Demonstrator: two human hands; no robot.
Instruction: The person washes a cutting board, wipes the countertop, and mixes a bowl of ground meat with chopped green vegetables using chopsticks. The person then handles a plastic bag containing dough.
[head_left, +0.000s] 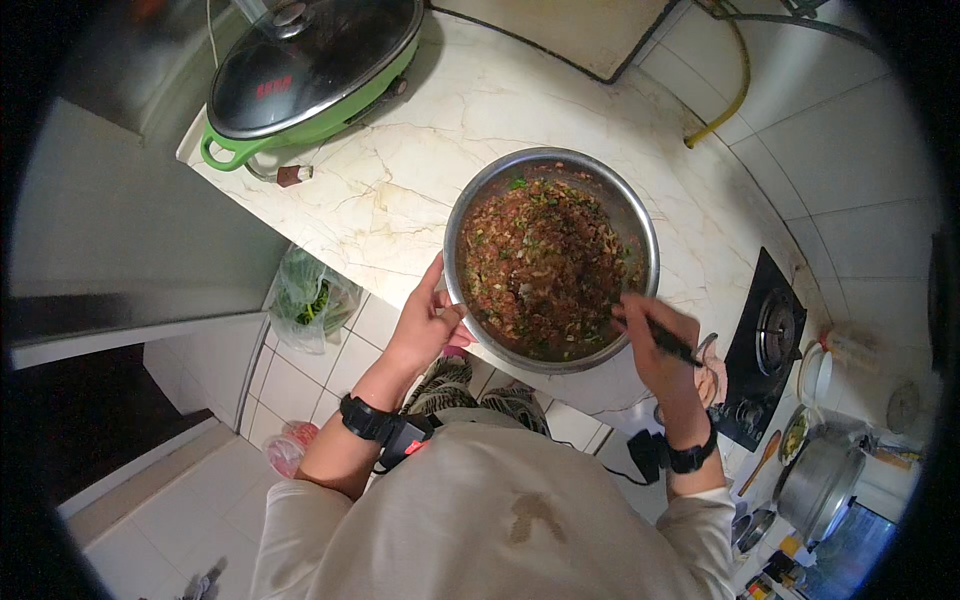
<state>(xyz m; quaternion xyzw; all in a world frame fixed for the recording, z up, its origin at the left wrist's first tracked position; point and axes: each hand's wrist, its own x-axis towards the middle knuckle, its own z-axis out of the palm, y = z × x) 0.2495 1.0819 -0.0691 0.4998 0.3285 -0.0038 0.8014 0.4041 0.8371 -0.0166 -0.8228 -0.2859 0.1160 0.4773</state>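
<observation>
A round stainless steel bowl (455, 225) stands at the front edge of the marble-patterned countertop, holding a chopped brown mixture (540, 262) with green bits. My left hand (431, 319) grips the bowl's near left rim, thumb and fingers on either side of it. At the bowl's right side, my right hand (660, 330) is closed around dark, thin utensils (671, 341), probably chopsticks; it is slightly blurred. Their lower ends are hidden by the hand and the mixture.
A green electric pan (300, 135) with a glass lid stands at the back left, beside its plug (294, 175). To the right are a black gas hob (761, 352), a large metal pot (821, 484) and a wooden spoon (761, 461). Bagged greens (311, 300) lie below the counter's left edge.
</observation>
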